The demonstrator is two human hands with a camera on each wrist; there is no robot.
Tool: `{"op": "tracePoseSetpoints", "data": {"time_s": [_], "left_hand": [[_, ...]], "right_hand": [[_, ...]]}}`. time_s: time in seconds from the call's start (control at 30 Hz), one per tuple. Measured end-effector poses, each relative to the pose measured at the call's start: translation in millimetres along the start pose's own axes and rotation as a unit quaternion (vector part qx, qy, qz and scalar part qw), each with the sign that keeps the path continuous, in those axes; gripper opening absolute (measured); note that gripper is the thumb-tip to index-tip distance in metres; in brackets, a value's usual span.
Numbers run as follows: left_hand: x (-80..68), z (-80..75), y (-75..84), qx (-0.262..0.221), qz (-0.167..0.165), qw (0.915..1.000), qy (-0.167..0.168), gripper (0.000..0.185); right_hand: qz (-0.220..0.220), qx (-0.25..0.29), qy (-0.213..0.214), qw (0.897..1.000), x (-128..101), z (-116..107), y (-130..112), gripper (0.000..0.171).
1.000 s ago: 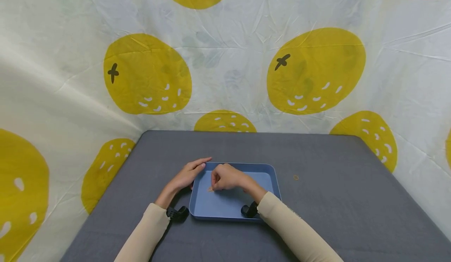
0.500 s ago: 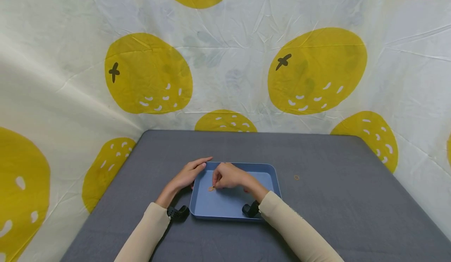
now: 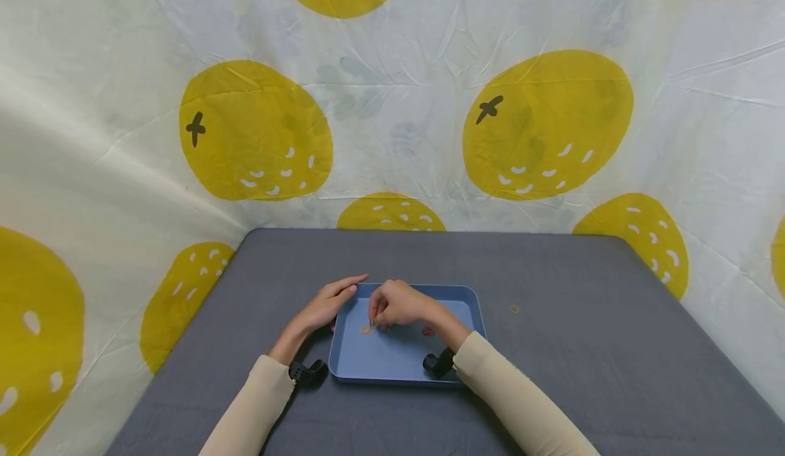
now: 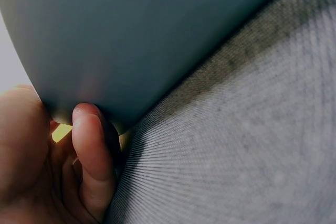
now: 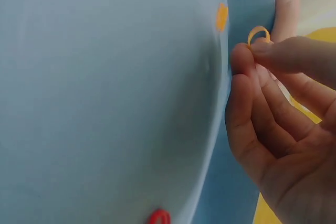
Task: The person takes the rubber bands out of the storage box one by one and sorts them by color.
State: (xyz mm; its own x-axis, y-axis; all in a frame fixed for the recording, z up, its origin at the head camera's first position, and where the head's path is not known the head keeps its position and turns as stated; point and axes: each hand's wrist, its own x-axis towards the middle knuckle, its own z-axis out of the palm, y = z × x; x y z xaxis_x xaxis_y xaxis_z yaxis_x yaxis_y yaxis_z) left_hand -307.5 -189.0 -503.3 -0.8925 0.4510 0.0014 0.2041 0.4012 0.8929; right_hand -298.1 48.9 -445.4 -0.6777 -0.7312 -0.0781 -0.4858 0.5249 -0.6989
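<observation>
In the head view a blue rectangular tray [image 3: 374, 360] sits on the table. My right hand [image 3: 398, 302] is over its left half, thumb and index finger pinching a small yellow-orange rubber band [image 5: 258, 29] that stands up as a loop in the right wrist view. Just left of those fingertips, another orange rubber band [image 3: 366, 330] lies in the tray. A red band [image 3: 427, 331] lies under my right forearm. My left hand [image 3: 326, 306] holds the tray's far left corner. In the left wrist view, a bent finger [image 4: 86, 129] presses against the tray's outer wall.
One more orange rubber band [image 3: 514, 309] lies on the grey cloth-covered table [image 3: 582, 347], right of the tray. Behind the table hangs a white curtain [image 3: 398, 101] with large yellow fruit prints. Black wrist cameras [image 3: 308, 373] sit on both forearms.
My right hand has risen slightly from the tray floor with the rubber band between its fingertips. The red band shows more clearly under the forearm. My left hand has stayed in place.
</observation>
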Motion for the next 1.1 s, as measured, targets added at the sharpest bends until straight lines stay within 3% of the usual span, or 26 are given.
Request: {"op": "tracePoseSetpoints", "data": {"time_s": [1.1], "left_hand": [[-0.5,4.4,0.8,-0.01,-0.016,0.9998,0.011,0.044]], "right_hand": [[-0.016,0.029,0.049,0.998,-40,-45,6,0.009]]}}
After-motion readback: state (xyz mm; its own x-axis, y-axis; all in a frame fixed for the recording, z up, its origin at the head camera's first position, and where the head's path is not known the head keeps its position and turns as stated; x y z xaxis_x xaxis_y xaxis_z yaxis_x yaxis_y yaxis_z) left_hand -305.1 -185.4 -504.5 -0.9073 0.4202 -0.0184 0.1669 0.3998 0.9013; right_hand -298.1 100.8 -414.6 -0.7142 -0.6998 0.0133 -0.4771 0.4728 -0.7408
